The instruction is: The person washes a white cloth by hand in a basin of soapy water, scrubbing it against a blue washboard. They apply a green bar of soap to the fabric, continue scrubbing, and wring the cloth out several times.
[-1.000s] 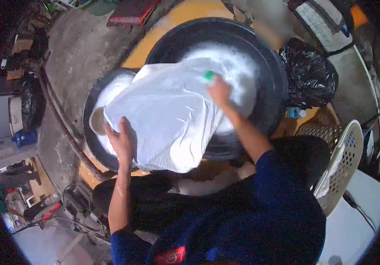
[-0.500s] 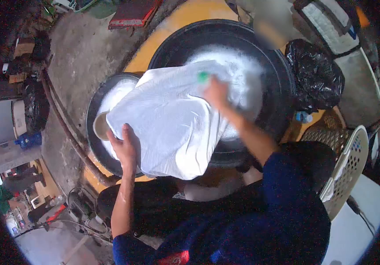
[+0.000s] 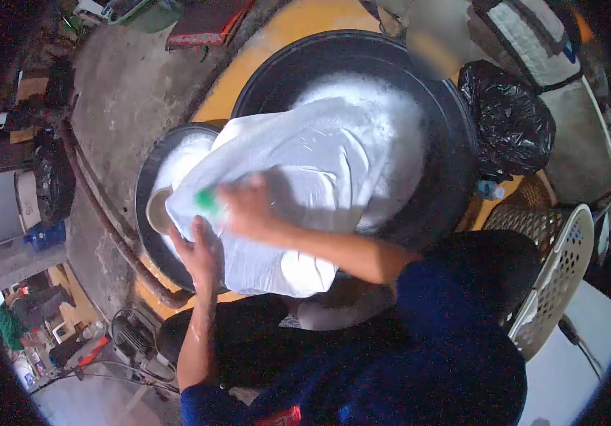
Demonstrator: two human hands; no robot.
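Note:
A wet white cloth [image 3: 291, 156] lies spread across a large black tub [image 3: 447, 163] of suds and reaches over a smaller black basin [image 3: 151, 153]. My left hand [image 3: 200, 257] grips the cloth's left edge between thumb and fingers, beside a pale round bowl [image 3: 157, 211] in the basin. Blurred by motion, my right hand [image 3: 249, 211] is closed round a green brush-like object [image 3: 207, 201], which is on the cloth near my left hand. The brush's exact shape cannot be made out.
At the right are a black plastic bag [image 3: 508, 117], a small bottle [image 3: 490, 189] and a perforated basket [image 3: 557, 277]. A long curved pole [image 3: 107, 220] lies on the left, near a motor-like machine [image 3: 131, 337]. A red-edged object [image 3: 210, 25] lies beyond the tubs.
My right hand has swept the green object left and toward me over the cloth, from the upper right to near my left hand. My left hand stays at the cloth's edge.

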